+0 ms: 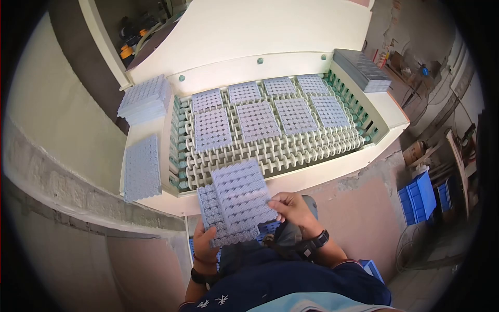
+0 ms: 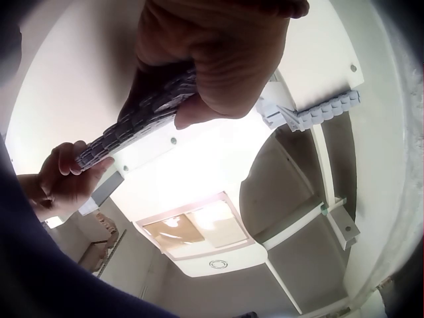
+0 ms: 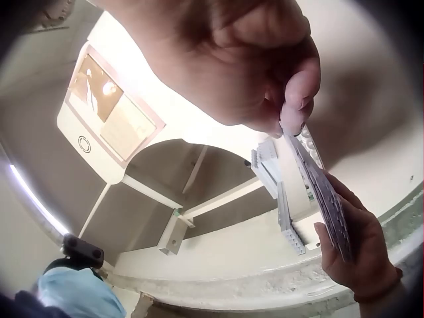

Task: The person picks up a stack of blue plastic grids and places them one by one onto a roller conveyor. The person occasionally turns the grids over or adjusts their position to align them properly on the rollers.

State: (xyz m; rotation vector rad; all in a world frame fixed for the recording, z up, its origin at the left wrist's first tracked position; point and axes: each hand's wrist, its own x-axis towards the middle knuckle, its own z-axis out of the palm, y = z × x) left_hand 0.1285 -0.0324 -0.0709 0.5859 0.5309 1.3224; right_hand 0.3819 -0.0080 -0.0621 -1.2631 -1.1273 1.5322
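Observation:
In front of the person's body are two overlapping grey-blue mosaic sheets with scalloped edges. My left hand (image 1: 207,244) grips the lower sheet (image 1: 210,210) at its left edge, thumb on top. Between thumb and fingers, my right hand (image 1: 292,210) pinches the right corner of the upper sheet (image 1: 241,187), which lies turned at an angle across the lower one. Both wrist views show the sheets edge-on between the hands; in the left wrist view the left hand (image 2: 225,53) wraps the near end. Beyond them, several similar sheets (image 1: 257,120) lie in two rows on a roller bed (image 1: 280,158).
A tall stack of sheets (image 1: 143,99) stands on the machine's left ledge, with a lower pile (image 1: 142,169) nearer. Dark grey stacked sheets (image 1: 364,70) sit on the right ledge. The cream machine hood (image 1: 270,31) rises behind the rollers. Blue crates (image 1: 417,197) stand on the floor at right.

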